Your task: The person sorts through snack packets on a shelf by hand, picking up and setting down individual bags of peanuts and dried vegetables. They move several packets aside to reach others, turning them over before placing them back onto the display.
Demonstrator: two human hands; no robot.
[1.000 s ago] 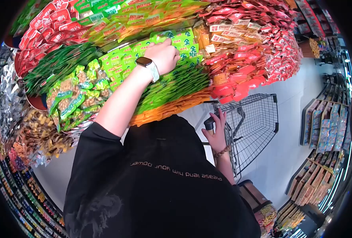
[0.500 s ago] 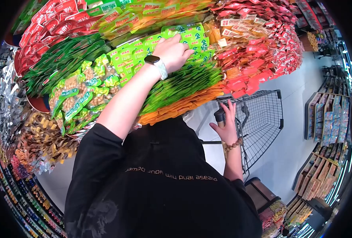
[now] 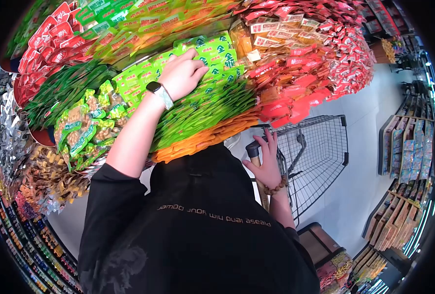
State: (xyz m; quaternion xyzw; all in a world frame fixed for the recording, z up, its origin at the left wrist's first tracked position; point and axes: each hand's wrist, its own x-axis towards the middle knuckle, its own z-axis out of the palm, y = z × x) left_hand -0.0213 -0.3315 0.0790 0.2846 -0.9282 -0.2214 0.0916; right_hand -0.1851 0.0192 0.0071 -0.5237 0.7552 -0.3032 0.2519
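My left hand (image 3: 182, 77), with a watch on its wrist, rests over bright green snack packets (image 3: 222, 58) with its thumb held apart from the fingers. It holds no packet that shows. Below it a row of green packets (image 3: 205, 110) stands packed on edge, with orange packets (image 3: 205, 134) along the near side. My right hand (image 3: 266, 164), a bead bracelet at the wrist, lies over the handle (image 3: 253, 150) of a wire shopping cart (image 3: 320, 154). Its fingers stretch forward and its thumb points left.
Red packets (image 3: 293, 105) pile up right of the green ones. Bags of nuts or beans (image 3: 82, 130) lie to the left, with dark green packets (image 3: 63, 90) behind them. Shelves of boxed goods (image 3: 408, 147) line the far right. A brown bin (image 3: 320, 242) stands behind the cart.
The view has shifted, so the packets appear further left. My left hand stays over the green packets. My right hand stays at the cart handle, its fingers still stretched.
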